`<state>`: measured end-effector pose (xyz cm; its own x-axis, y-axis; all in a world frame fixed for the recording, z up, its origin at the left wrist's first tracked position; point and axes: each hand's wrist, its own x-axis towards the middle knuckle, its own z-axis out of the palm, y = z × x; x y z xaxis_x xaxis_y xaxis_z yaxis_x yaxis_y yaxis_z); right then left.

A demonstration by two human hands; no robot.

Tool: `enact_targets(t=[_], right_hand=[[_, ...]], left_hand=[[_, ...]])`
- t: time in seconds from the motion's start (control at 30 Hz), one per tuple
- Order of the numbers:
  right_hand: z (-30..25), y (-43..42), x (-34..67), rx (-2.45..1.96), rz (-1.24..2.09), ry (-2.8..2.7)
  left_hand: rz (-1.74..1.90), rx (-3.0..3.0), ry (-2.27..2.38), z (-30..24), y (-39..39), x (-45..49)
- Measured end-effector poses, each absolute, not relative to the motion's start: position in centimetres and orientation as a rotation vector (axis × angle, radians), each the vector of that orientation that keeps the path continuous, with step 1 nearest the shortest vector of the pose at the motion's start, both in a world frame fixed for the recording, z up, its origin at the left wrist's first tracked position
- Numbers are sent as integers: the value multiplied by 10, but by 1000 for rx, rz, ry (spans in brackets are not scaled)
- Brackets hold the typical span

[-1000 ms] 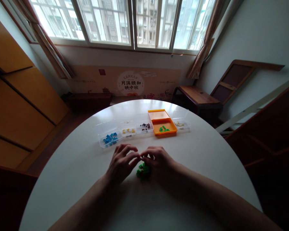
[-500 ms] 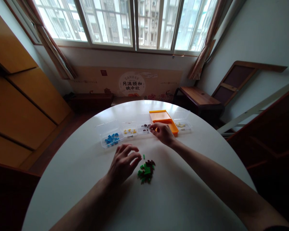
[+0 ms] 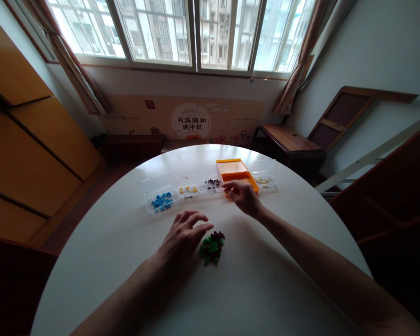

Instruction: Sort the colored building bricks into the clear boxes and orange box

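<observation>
A small pile of green and dark brown bricks (image 3: 212,245) lies on the round white table (image 3: 119,266). My left hand (image 3: 185,235) rests just left of the pile, its fingers apart and curved, the tips close to the bricks. My right hand (image 3: 243,197) reaches over the front of the orange tray (image 3: 235,169), its fingertips drawn together and pointing left toward the clear box of dark bricks (image 3: 213,185). Whether anything sits between those fingertips is hidden.
A row of clear boxes stands at the table's far side: blue bricks (image 3: 160,201), yellow bricks (image 3: 187,189), and pale pieces (image 3: 266,180) right of the tray. Beyond the table are a wooden bench (image 3: 287,140), wooden cabinets (image 3: 31,154) on the left and the windows.
My right hand left the pile, reached to the boxes and tray, and now sits slightly nearer and to the right. My left hand edged toward the pile, and the loose green brick beside it is gone.
</observation>
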<state>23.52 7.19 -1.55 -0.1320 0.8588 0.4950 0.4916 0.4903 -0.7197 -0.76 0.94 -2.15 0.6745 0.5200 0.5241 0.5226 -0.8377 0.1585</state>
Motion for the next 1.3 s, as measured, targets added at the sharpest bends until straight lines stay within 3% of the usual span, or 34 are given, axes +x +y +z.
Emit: enact_targets(t=[0.23, 0.53, 0.93, 1.3], right_hand=[[-28, 52, 234, -1136, 488, -1802], [-32, 35, 232, -1110, 536, -1768], [-28, 13, 203, -889, 959, -2032], [-31, 12, 201, -877, 894, -1965]], left_hand=[[-623, -3003, -918, -24, 8, -4], [-777, -2935, -984, -23, 10, -3], [-1131, -2728, -887, -17, 8, -3], [-1210, -2638, -941, -15, 8, -3]])
